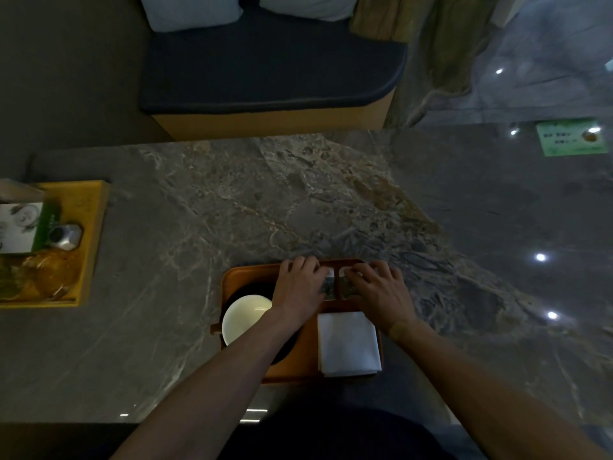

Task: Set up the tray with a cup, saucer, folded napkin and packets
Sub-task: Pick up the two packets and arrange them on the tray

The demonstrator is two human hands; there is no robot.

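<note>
Both hands sit over the far compartments of the brown tray [247, 272], lower centre of frame, on the marble worktop [298, 200]. Left hand [300, 287] covers the left small compartment, right hand [378, 290] the right one; a thin divider runs between them, away from the person. Packets [331, 287] show in the gap between the hands, one each side of the divider, long axis running toward the top of the frame, parallel to the divider. Fingers of both hands are curled down onto the packets, pressing or pinching them; cannot tell whether either is really gripped or just being nudged flat.

White cup [243, 318] sits on a dark saucer [282, 355] in the tray's left part, partly under the left forearm. Folded white napkin [348, 343] lies in the lower right part of the tray, just below the right hand.

Judgement: last step, squaring the packets in their slots. Each packet lies directly under its own hand, so neither has to cross the divider. The left forearm hangs close over the cup, so a careless pull-back could knock it.
</note>
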